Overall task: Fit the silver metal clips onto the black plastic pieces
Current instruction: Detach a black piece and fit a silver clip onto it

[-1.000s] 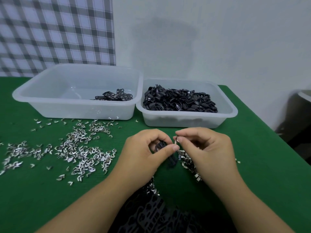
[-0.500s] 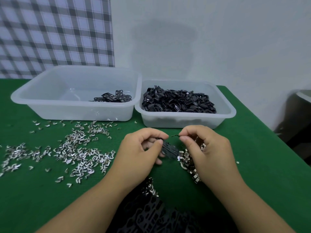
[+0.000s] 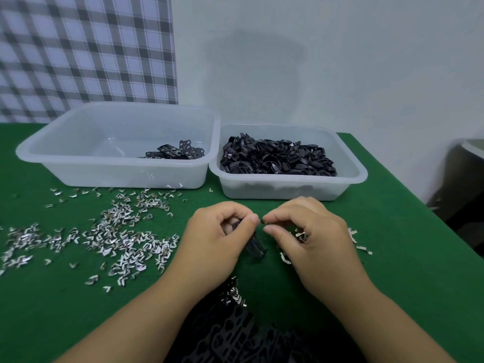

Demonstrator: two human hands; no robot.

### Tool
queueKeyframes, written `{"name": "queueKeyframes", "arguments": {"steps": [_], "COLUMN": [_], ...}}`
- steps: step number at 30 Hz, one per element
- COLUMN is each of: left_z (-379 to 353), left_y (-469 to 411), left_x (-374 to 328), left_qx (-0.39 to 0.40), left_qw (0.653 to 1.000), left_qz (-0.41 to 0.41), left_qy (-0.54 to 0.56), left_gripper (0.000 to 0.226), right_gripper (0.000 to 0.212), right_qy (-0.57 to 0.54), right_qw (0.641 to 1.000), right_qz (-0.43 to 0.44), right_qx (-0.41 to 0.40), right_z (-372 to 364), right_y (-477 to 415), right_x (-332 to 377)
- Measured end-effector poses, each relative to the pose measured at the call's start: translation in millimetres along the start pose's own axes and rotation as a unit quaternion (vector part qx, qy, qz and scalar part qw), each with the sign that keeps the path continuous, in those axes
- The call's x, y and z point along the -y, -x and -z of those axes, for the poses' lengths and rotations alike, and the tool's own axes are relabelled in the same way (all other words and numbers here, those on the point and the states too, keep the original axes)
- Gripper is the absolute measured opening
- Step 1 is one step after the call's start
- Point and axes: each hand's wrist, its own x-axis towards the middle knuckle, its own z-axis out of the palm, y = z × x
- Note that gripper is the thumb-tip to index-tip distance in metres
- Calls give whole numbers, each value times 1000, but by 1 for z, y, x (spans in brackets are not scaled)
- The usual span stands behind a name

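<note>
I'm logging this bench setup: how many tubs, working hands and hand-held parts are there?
Clear tubs: 2 (left tub, right tub)
Hands: 2 (left hand, right hand)
Black plastic piece, held by left hand: 1
Silver clip, pinched by right hand: 1
Total: 6
Loose clips uncounted.

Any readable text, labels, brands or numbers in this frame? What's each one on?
No readable text anywhere in the head view.
The left tub, right tub, plaid curtain and green table cover show no print.
On the black plastic pieces and silver clips, any marking is too small to tell.
</note>
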Motion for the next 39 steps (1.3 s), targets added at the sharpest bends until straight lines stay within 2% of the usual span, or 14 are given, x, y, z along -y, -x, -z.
{"name": "queueKeyframes", "arguments": {"steps": [3, 7, 11, 17, 26, 39], "left_z": [0, -1, -1, -1, -2, -2], "left_y": [1, 2, -2, -2, 0, 1], "left_x": [-2, -3, -1, -1, -2, -4], "left_qx": [9, 5, -15, -17, 4, 19], "left_qw": [999, 993, 984, 979, 978, 972], "left_qz": [16, 36, 63, 80, 83, 102], "left_qy": [48, 115, 164, 184, 193, 212], "left_gripper": [16, 27, 36, 16, 12, 15], "right_gripper": [9, 11, 10, 7, 7, 12], "right_qy": [13, 6, 24, 57, 83, -26], "right_qw": [1000, 997, 997, 996, 995, 997], "right_qz": [8, -32, -29, -19, -9, -42], "right_qx": [-22, -73, -74, -62, -61, -60], "right_z": [-1, 2, 3, 0, -5, -9], "right_y": [0, 0, 0, 0, -1, -1], "right_x": [-1, -4, -2, 2, 3, 2]}}
